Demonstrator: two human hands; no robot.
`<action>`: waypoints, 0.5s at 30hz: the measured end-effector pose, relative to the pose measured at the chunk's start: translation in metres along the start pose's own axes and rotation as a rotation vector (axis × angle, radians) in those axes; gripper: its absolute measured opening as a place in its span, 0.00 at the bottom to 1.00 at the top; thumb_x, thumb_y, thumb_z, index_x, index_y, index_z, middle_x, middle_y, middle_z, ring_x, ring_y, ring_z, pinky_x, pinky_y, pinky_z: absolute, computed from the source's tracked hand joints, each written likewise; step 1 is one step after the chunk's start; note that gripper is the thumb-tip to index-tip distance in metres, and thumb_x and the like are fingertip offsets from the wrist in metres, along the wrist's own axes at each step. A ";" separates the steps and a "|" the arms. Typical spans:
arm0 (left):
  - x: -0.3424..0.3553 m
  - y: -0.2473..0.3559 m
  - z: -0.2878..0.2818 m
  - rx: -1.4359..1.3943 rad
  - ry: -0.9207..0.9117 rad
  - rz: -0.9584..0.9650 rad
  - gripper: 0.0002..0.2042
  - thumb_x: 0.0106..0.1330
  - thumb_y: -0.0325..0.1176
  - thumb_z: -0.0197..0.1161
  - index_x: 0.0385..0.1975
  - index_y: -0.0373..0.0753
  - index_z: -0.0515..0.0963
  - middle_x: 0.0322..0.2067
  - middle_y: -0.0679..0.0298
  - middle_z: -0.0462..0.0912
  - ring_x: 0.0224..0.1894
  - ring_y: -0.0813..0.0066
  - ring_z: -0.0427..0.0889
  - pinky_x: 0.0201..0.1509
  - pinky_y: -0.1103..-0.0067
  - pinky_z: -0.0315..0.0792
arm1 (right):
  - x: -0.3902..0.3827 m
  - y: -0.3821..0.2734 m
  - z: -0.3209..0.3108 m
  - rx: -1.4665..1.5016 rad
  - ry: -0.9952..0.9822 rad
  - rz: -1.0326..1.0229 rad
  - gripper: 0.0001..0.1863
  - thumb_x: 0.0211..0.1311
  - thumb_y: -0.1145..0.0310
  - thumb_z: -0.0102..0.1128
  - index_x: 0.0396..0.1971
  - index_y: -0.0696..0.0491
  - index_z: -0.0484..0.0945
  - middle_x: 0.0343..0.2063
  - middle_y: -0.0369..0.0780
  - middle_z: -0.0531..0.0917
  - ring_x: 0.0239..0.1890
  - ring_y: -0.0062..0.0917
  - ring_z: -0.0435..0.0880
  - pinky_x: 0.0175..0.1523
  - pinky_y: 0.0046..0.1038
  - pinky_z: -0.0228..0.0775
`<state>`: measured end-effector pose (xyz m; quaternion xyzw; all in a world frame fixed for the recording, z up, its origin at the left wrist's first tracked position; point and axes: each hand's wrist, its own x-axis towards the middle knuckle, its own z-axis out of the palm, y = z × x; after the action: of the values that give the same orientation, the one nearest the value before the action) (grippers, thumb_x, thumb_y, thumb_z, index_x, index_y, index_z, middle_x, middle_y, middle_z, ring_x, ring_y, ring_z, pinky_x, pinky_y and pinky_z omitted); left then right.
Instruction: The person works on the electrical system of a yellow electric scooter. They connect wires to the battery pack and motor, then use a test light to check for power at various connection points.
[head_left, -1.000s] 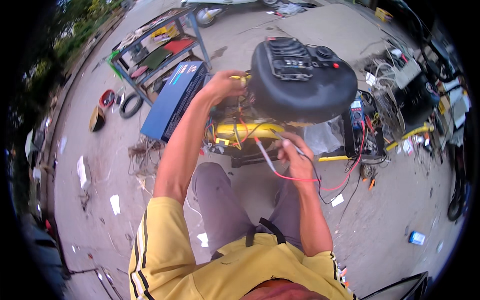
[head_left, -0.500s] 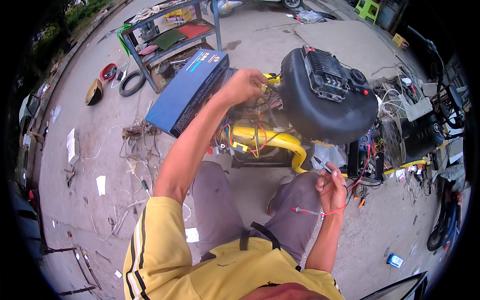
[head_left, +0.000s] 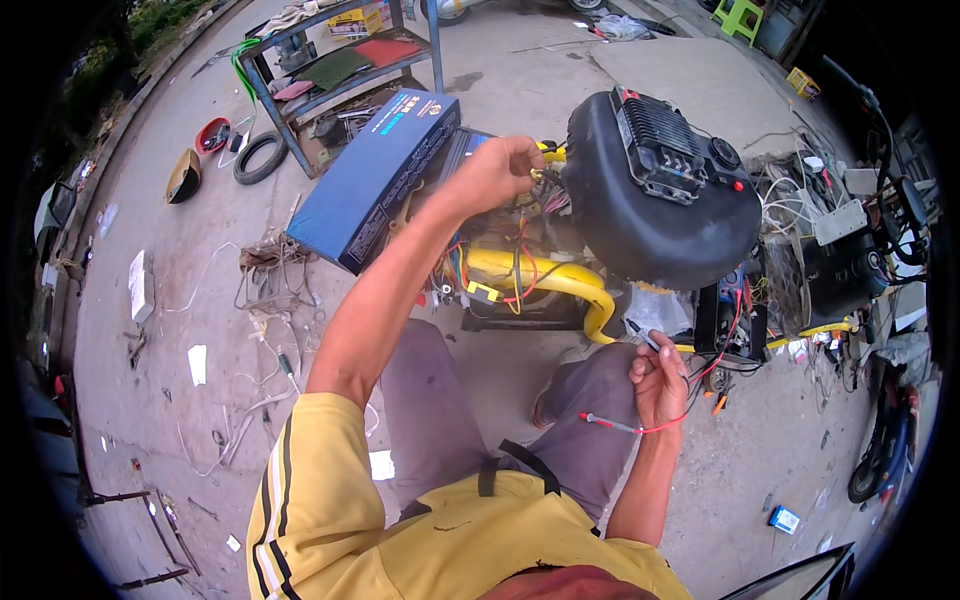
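Note:
My left hand reaches forward over the wiring, fingertips pinched round a small yellowish piece too small to make out. Below it, loose coloured wires run over a yellow tubular frame. In my right hand, above my right knee, a dark test probe points forward and left. A red test probe hangs at that wrist, its red lead crossing the wrist. Just beyond is a black moulded seat-like shell carrying a finned black controller box.
A blue cardboard box lies tilted beside my left forearm. Behind it stands a metal cart with tools. Tangled white cables and a multimeter sit right of the shell. A tyre and wire scraps lie on the ground.
A dark strip earlier seen between my left fingertips and the shell no longer shows; the fingers have curled in. The right hand, with its probe, has barely shifted. The view has moved slightly.

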<state>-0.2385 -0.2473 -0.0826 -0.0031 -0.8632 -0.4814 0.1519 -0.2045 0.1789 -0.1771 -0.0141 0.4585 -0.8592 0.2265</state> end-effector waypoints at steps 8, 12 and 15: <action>-0.004 0.000 0.004 0.066 0.048 0.044 0.12 0.59 0.22 0.68 0.43 0.35 0.81 0.30 0.64 0.84 0.37 0.74 0.81 0.45 0.74 0.76 | 0.000 0.004 -0.008 0.096 0.005 -0.007 0.21 0.79 0.66 0.60 0.63 0.62 0.75 0.41 0.47 0.86 0.36 0.26 0.82 0.41 0.27 0.74; -0.006 0.002 0.004 0.072 0.056 0.051 0.12 0.59 0.22 0.67 0.44 0.35 0.80 0.30 0.64 0.83 0.37 0.73 0.81 0.44 0.73 0.76 | 0.000 0.005 -0.009 0.094 0.002 -0.012 0.21 0.79 0.66 0.60 0.63 0.63 0.74 0.41 0.47 0.85 0.37 0.26 0.81 0.41 0.27 0.74; -0.006 0.002 0.003 0.076 0.054 0.061 0.13 0.59 0.23 0.67 0.44 0.35 0.80 0.30 0.64 0.82 0.36 0.74 0.80 0.44 0.73 0.75 | 0.000 0.006 -0.010 0.100 0.005 -0.021 0.21 0.79 0.66 0.60 0.63 0.63 0.74 0.41 0.47 0.85 0.37 0.26 0.80 0.41 0.27 0.74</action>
<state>-0.2330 -0.2425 -0.0841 -0.0108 -0.8760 -0.4434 0.1898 -0.2042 0.1838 -0.1880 -0.0052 0.4156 -0.8834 0.2167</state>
